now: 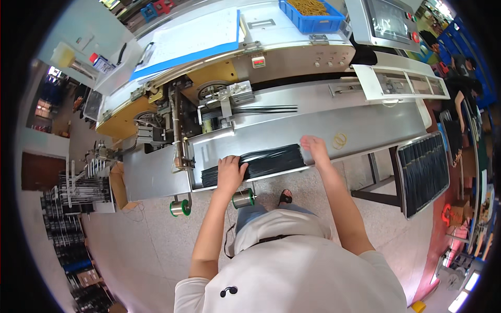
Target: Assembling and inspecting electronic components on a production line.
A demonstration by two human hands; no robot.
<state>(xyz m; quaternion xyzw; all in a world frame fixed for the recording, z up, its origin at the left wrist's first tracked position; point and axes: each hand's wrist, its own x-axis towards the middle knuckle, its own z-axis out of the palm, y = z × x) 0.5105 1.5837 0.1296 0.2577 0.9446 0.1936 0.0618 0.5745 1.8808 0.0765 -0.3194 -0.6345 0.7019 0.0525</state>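
So the work surface is this long, shiny metal tray running along the front of a machine, and the bundle of black wires is lying in it lengthwise, right along the near edge. Left hand is draped over the bundle toward its left end, fingers bent down onto it, though I can't tell if they're actually gripping or just pressing. Right hand is up at the bundle's right end, fingers pretty much straight and not closed around anything, palm side toward the wire tips. Couple of yellow rubber bands sit on the bare metal just right of that hand, and a few more black wires stick out from the machine head farther back. Up top there's a clipboard with blue edges and a paper on it, a blue bin full of tan stuff, and a screen panel at the right. Two green-rimmed spools hang below the front edge over a pale speckled floor. Off right is a framed rack loaded with dark strands, and stacked dark goods line the left side of the room.
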